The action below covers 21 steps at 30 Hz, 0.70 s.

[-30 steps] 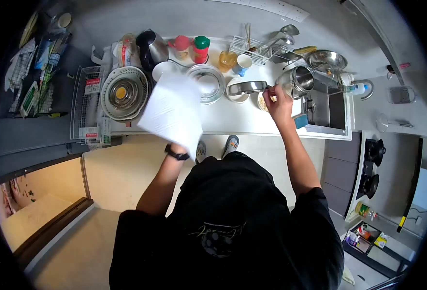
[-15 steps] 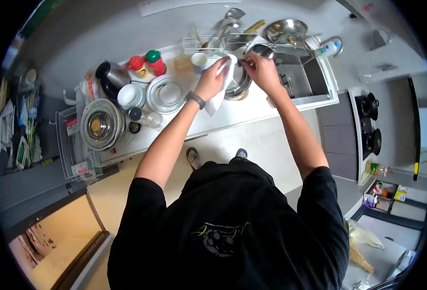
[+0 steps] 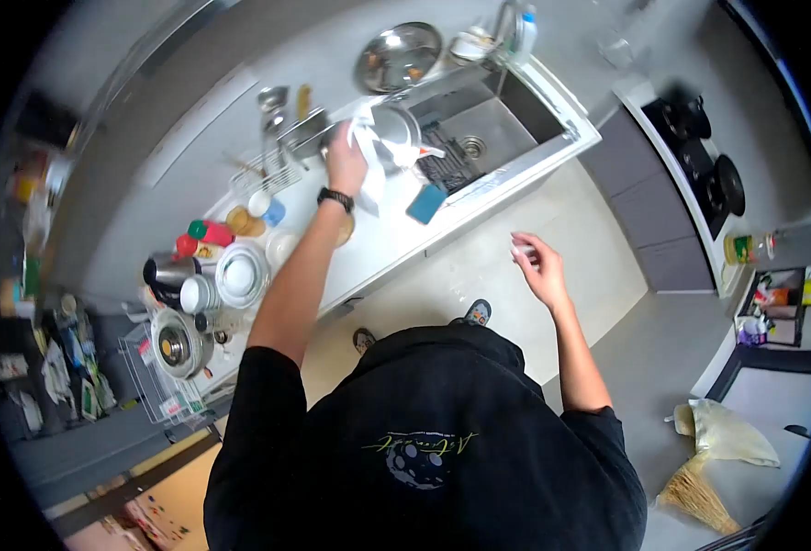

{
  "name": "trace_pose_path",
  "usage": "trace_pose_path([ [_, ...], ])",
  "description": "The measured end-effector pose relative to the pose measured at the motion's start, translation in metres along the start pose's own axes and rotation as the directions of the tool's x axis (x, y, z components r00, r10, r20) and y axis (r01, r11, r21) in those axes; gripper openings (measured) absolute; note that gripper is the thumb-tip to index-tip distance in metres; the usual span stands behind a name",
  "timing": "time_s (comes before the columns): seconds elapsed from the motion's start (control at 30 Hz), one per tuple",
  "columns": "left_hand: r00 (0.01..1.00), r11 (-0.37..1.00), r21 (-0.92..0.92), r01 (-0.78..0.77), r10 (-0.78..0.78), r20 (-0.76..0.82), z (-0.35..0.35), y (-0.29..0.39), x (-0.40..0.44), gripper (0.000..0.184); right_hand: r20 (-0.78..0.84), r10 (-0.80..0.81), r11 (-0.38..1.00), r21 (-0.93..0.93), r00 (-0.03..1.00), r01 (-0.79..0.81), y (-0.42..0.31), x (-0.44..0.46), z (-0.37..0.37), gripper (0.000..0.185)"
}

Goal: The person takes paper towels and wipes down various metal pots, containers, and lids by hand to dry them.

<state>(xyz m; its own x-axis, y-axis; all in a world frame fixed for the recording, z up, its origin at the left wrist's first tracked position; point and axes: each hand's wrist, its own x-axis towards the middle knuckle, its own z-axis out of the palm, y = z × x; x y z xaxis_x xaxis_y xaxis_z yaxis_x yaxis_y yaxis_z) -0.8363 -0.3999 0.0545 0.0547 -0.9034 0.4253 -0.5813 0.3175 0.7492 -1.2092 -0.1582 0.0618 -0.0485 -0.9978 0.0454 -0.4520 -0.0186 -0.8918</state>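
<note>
My left hand [image 3: 346, 163], with a dark watch on the wrist, is closed on a white cloth [image 3: 369, 170] over the counter. The cloth hangs down beside a round metal pot [image 3: 396, 127] near the sink's left edge. Part of the pot is behind the cloth. Away from the counter, above the floor, my right hand [image 3: 541, 268] is raised with its fingers loosely bent and apart; I see nothing clearly held in it. A flat teal rectangular item [image 3: 426, 204] lies at the counter's front edge, between the two hands.
A steel sink [image 3: 506, 129] is right of the pot, with a large metal bowl [image 3: 398, 57] behind it. Stacked dishes [image 3: 242, 275], a kettle [image 3: 168, 275] and red bottles [image 3: 212, 233] crowd the left counter. A stove [image 3: 699, 156] stands at the right.
My right hand has left the pot and moved down and right, off the counter. My left hand keeps the white cloth. The view has turned toward the right.
</note>
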Motion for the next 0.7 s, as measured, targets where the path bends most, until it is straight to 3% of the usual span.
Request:
trace_pose_path([
  [0.07, 0.998, 0.982, 0.175, -0.065, 0.067, -0.008, 0.010, 0.092, 0.044, 0.030, -0.048, 0.100, 0.995, 0.021, 0.994, -0.099, 0.046, -0.031, -0.038, 0.030],
  [0.17, 0.902, 0.853, 0.343, -0.393, 0.431, -0.038, 0.039, 0.159, 0.112, 0.020, -0.126, 0.226, 0.973, 0.066, 0.966, -0.220, 0.090, -0.064, -0.085, 0.029],
  [0.27, 0.686, 0.574, 0.523, -0.631, 0.727, 0.030, 0.056, 0.200, 0.158, 0.015, -0.194, 0.311, 0.950, 0.096, 0.931, -0.297, 0.112, -0.078, -0.118, 0.027],
  [0.33, 0.595, 0.495, 0.530, -0.689, 0.803, 0.024, 0.076, 0.212, 0.177, 0.015, -0.220, 0.351, 0.936, 0.093, 0.910, -0.339, 0.117, -0.073, -0.132, 0.027],
  [0.43, 0.524, 0.301, 0.545, -0.782, 0.792, 0.314, 0.114, 0.182, 0.199, 0.017, -0.238, 0.366, 0.930, 0.104, 0.900, -0.352, 0.119, -0.058, -0.145, 0.027],
  [0.57, 0.512, 0.316, 0.482, -0.818, 0.780, 0.358, 0.155, 0.148, 0.214, 0.018, -0.233, 0.373, 0.928, 0.076, 0.898, -0.366, 0.114, -0.023, -0.154, 0.029],
  [0.7, 0.583, 0.411, 0.444, -0.796, 0.718, 0.380, 0.177, 0.117, 0.222, 0.021, -0.202, 0.365, 0.929, 0.020, 0.909, -0.369, 0.106, 0.020, -0.167, 0.029],
])
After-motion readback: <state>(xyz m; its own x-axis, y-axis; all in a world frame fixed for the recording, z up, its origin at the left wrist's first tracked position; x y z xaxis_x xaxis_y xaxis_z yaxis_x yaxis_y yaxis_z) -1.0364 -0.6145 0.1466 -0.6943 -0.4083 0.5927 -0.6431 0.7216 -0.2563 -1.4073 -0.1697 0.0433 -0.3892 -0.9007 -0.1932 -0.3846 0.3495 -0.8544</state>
